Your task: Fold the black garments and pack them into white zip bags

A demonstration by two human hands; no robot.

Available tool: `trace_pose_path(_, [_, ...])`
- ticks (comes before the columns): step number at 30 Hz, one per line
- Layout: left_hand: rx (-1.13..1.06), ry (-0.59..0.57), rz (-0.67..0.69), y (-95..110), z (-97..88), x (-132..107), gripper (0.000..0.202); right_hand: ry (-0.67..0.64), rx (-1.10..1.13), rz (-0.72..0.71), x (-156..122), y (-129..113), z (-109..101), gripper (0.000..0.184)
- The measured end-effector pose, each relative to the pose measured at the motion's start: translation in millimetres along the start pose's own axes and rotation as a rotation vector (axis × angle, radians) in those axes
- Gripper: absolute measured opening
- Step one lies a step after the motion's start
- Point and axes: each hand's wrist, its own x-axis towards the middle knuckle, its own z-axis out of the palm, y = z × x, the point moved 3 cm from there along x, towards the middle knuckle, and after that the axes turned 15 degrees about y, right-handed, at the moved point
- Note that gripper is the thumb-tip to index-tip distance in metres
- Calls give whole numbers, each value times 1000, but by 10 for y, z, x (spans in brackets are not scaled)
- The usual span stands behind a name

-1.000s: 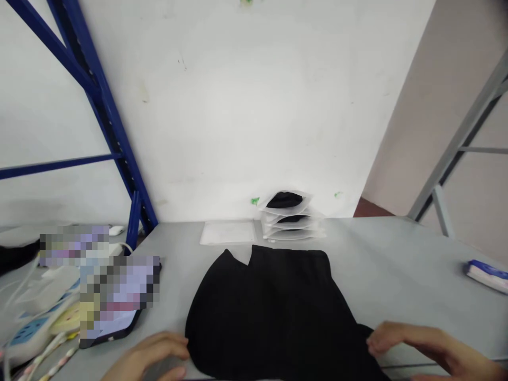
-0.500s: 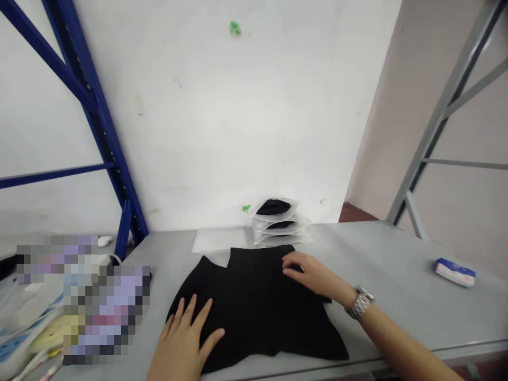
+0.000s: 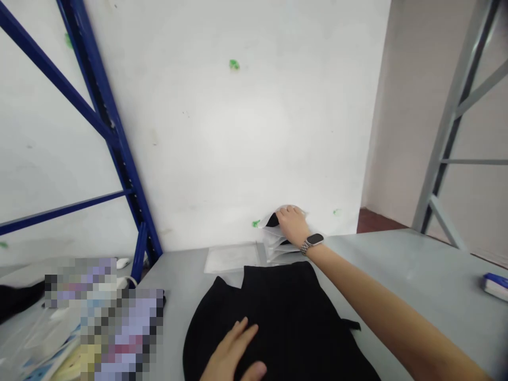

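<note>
A black garment (image 3: 286, 307) lies spread on the grey table, its top edge notched at the left. My left hand (image 3: 234, 352) rests flat on its lower left part, fingers stretched out and holding nothing. Farther back, my right hand (image 3: 292, 225) reaches to a stack of frosted plastic bags (image 3: 273, 248) with black cloth inside. Its fingers are closed over the top bag (image 3: 270, 225), which bulges at its mouth; the thumb is hidden. A metal-band watch (image 3: 313, 241) sits on my right wrist.
A flat frosted bag (image 3: 230, 256) lies left of the stack, by the white wall (image 3: 246, 132). Pixelated purple packages (image 3: 135, 328) and other items crowd the left side. A blue-and-white packet (image 3: 496, 286) is at the right edge. Blue rack posts (image 3: 119, 137) rise at left, grey ones (image 3: 448, 148) at right.
My right hand has left the garment and moved up and back onto the top bag of the stack. My left hand remains on the garment. The view has shifted.
</note>
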Motion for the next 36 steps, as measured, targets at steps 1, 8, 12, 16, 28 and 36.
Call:
trace_pose_path(1, [-94,100,-57,-20,-137,20,51,11,20,-6,-27,-62,-97,30])
trace_pose_path(8, [-558,380,-450,41,-736,309,60,-339,740,-126,-688,-778,-1075,33])
trace_pose_path(12, [-487,-113,-419,253,-442,306,50,-575,932,-199,-1074,-1147,-1378,35])
trace_pose_path(16, [-578,-347,-369,338,-215,275,31,-463,876,-114,-1354,-1019,-1396,44])
trace_pose_path(28, [-88,521,-398,-306,-936,1354,22,376,-81,284,-2045,178,-1404,24])
trace_pose_path(36, [31,496,-340,-60,-529,1631,39,315,79,739,-2050,-19,-1304,25])
